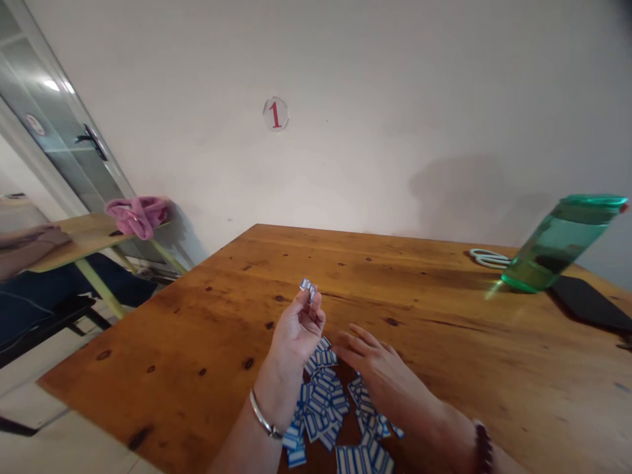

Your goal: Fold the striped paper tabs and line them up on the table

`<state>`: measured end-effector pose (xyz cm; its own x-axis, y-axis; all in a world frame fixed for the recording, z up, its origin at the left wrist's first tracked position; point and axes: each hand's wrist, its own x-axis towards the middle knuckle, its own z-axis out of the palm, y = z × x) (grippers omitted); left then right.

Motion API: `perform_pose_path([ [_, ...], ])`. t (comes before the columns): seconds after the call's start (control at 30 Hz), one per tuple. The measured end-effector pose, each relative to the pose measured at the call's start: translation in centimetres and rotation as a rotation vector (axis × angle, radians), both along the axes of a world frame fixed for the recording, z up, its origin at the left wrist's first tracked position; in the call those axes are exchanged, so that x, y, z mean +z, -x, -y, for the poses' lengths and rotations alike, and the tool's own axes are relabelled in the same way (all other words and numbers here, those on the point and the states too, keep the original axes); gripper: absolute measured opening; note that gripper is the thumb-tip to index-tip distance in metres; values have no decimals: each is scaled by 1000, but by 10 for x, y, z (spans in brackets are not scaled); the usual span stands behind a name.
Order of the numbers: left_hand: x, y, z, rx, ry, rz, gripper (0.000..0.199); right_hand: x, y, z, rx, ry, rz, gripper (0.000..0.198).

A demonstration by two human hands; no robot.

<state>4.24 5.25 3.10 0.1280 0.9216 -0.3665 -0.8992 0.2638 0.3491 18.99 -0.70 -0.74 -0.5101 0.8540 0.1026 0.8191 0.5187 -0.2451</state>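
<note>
My left hand [297,329] is raised above the table, palm turned up. Its thumb and fingers pinch a small blue-and-white card piece [307,286], which sticks out past the fingertips. Below lies a loose heap of similar blue-and-white card pieces [322,401], partly hidden by my wrists. To the right, my right hand [374,363] is palm down with fingers stretched toward the left hand, over or beside more of these pieces [364,395]. Nothing shows in its fingers. I cannot tell whether it touches the pieces.
The wooden table [222,342] meets a white wall. At the right stand a green water bottle [557,247], a coiled white cable [486,258] and a flat black object [592,306]. On the left, another person's arm [32,247] rests on a smaller table with a pink cloth item [138,214].
</note>
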Motion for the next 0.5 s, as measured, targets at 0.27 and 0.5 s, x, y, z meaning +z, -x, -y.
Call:
perform_pose_path([
  [0.27, -1, -2, 0, -19, 51, 26, 23, 1, 3, -16, 6, -62, 175, 61],
  [0.5, -2, -2, 1, -72, 46, 21, 20, -11, -50, 1, -329, -237, 232, 57],
])
